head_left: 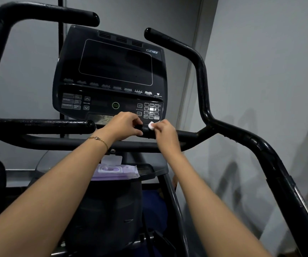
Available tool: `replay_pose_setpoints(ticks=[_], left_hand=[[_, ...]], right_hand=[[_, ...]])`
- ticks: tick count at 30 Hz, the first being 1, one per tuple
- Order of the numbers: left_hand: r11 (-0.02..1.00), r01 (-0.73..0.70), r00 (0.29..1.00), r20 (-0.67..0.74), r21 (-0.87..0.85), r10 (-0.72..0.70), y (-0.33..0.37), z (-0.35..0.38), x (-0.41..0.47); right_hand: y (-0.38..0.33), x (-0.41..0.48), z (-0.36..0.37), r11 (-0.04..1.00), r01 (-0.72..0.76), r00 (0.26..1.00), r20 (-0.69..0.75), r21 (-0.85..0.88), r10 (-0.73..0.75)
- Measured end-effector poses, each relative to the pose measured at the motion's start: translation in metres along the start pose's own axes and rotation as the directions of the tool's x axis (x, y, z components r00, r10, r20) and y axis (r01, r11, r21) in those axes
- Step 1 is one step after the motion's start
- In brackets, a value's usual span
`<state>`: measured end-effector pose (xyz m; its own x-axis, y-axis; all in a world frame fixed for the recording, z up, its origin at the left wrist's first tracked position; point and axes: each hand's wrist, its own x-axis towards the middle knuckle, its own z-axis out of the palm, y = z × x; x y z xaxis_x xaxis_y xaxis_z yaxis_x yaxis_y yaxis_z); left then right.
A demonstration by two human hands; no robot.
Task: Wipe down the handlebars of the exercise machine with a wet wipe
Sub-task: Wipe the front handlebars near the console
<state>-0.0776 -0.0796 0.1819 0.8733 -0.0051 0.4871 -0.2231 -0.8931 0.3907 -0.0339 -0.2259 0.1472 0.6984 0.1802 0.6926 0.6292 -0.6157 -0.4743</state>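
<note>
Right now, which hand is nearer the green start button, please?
Left. The left hand grips the bar just below the button; the right hand, pinching the wipe, is farther right.

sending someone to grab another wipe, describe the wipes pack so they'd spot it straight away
Start at the black console with the dark screen and drop below the horizontal crossbar to the small shelf under it. The wipes pack lies flat on it. Everything round it is black; it is a soft lilac packet with its white flip lid open.
</note>
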Motion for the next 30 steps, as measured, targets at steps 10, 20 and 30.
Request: replay_pose_setpoints(ticks=[10,20,30], left_hand=[[0.998,-0.009,0.999,0.034,0.058,0.007,0.001,-0.004,-0.001],[0.994,-0.020,1.000,0.015,0.111,0.018,0.006,-0.005,-0.003],[0.996,-0.021,0.999,0.028,0.091,0.018,0.002,-0.004,0.000]], right_hand=[[-0.002,0.003,0.013,0.984,0.119,0.989,-0.077,-0.136,-0.130],[0.056,-0.055,-0.003,0.019,-0.252,0.620,0.146,0.968,0.771],[0.068,-0.019,-0.004,-0.449,-0.086,0.505,0.428,0.889,0.750]])
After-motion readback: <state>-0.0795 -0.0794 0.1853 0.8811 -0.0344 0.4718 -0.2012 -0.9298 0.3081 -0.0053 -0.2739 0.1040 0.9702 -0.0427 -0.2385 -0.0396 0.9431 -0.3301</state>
